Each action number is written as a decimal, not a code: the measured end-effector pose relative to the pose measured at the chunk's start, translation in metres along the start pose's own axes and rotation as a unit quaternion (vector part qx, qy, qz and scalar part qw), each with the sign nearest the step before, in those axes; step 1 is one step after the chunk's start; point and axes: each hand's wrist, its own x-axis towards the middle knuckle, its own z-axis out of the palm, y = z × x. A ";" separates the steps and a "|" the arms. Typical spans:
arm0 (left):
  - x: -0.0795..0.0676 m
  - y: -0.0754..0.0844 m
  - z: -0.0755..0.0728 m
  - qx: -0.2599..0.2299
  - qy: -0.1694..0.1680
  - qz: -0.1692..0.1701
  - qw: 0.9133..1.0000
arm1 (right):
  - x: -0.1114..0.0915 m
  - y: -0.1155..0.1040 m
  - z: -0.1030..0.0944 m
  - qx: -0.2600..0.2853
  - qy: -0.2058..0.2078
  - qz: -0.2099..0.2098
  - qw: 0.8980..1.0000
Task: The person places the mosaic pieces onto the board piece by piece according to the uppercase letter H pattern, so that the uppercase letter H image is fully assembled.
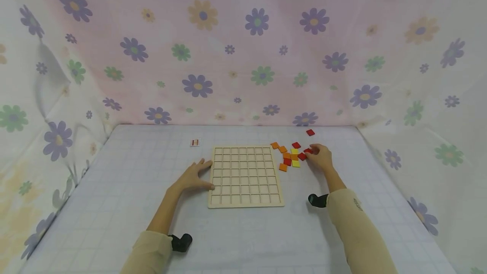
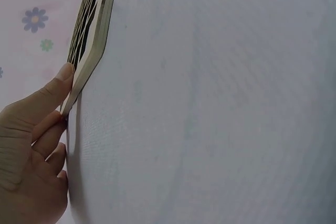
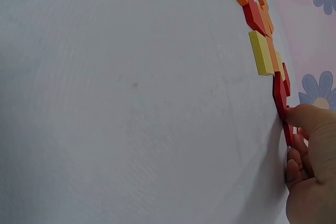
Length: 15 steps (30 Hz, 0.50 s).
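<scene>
Fingers of the right hand [image 1: 321,158] pinch a red tile [image 1: 307,151], right of the board [image 1: 245,177]; the left hand [image 1: 190,176], fingers spread, touches its left edge. Pickup seems in hand; lifting past nearby tiles [image 1: 287,155] calls for steadiness.

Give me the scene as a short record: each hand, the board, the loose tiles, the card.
Left hand: touching the left edge of the board
Right hand: thumb and fingertips pinching a red tile
Board: flat, gridded
Loose tiles: orange, yellow and other red ones, right of the board
Card: small, beyond the board's far left corner
</scene>
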 end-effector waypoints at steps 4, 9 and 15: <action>0.000 0.000 0.000 -0.005 0.001 -0.002 1.000 | -0.002 0.001 -0.002 -0.014 -0.013 0.015 1.000; 0.000 0.001 0.000 -0.003 0.002 -0.004 1.000 | -0.002 0.000 -0.004 -0.024 -0.019 0.003 1.000; -0.001 0.002 -0.001 0.004 0.005 -0.004 1.000 | -0.003 -0.002 -0.006 -0.022 -0.019 -0.006 1.000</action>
